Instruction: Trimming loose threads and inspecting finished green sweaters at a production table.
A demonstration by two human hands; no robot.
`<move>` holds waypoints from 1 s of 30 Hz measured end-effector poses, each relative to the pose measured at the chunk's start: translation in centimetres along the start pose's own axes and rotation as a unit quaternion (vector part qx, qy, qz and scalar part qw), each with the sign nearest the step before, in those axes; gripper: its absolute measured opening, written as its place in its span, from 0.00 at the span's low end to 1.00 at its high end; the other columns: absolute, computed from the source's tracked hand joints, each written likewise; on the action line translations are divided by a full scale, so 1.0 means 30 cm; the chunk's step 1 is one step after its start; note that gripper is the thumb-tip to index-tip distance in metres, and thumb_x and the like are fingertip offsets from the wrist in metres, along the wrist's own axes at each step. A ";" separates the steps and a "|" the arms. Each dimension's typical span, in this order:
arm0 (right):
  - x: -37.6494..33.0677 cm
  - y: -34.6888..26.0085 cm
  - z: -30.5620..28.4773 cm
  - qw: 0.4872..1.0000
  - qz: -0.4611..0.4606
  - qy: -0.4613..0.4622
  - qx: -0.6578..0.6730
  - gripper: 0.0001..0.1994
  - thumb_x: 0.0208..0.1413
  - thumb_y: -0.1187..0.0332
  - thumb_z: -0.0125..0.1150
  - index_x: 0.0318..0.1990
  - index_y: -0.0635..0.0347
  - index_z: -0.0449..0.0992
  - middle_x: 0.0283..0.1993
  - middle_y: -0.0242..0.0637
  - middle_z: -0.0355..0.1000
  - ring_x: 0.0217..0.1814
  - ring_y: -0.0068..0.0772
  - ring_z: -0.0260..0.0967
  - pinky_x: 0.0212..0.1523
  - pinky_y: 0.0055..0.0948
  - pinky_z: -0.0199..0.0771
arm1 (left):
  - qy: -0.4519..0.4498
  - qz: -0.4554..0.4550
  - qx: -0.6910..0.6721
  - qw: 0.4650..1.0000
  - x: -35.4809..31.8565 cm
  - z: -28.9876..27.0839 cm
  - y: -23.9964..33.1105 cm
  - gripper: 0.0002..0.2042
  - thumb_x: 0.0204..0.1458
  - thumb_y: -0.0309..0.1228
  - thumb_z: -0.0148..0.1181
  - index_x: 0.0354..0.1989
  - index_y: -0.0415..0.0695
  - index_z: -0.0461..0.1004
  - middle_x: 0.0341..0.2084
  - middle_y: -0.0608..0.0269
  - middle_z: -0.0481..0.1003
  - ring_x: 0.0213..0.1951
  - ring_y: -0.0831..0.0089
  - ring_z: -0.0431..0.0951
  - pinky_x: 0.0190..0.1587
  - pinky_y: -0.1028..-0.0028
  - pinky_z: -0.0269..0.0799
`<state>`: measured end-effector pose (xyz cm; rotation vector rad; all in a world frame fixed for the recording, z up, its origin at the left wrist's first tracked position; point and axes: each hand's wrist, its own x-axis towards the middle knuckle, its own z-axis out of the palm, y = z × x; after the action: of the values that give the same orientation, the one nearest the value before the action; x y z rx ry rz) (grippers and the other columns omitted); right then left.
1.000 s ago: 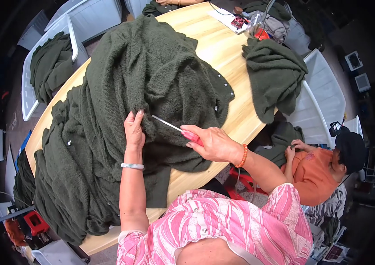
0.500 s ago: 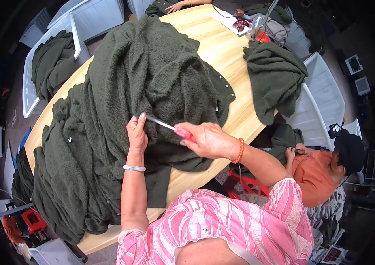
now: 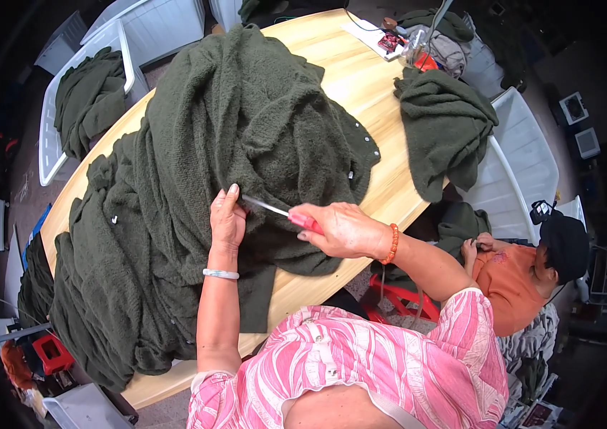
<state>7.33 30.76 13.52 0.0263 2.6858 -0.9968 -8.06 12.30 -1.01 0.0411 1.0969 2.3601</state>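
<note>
Dark green fuzzy knit garments [image 3: 239, 107] lie heaped on the wooden table in front of me. My left hand [image 3: 227, 220] is closed on a fold of the knit at the near side of the heap, thumb and fingers pinching it. In my right hand [image 3: 342, 227] is a red-handled tool [image 3: 306, 220] with a thin straight metal shaft; its exact kind is unclear. The shaft points left toward my left fingertips, and its tip lies close beside them over the cloth. Small white buttons [image 3: 367, 139] show along one garment edge at the heap's right.
The pale wooden table [image 3: 350, 79] curves around the heap. Another green garment [image 3: 443, 129] hangs over its right edge by a white bin [image 3: 521, 150]. A white bin [image 3: 45, 143] with green knits stands at left. A co-worker in orange [image 3: 510, 286] sits at right near a red stool [image 3: 403, 297].
The tool and my right hand have shifted slightly right, its tip a little farther from my left thumb. My left hand keeps its pinch. Another person's hand at the far edge has left view.
</note>
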 end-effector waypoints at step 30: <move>0.131 0.123 0.048 0.930 0.077 0.145 0.328 0.12 0.58 0.73 0.62 0.47 0.66 0.72 0.27 0.28 0.71 0.26 0.16 0.68 0.29 0.21 0.74 | 0.427 -0.048 -0.015 0.903 -0.542 -0.397 0.008 0.31 0.47 0.59 0.67 0.44 0.43 0.70 0.32 0.67 0.70 0.34 0.73 0.70 0.36 0.73 0.67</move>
<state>4.31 32.36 9.09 0.5436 2.3920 -1.9063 2.90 -3.94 -5.72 -1.1269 1.3761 2.3206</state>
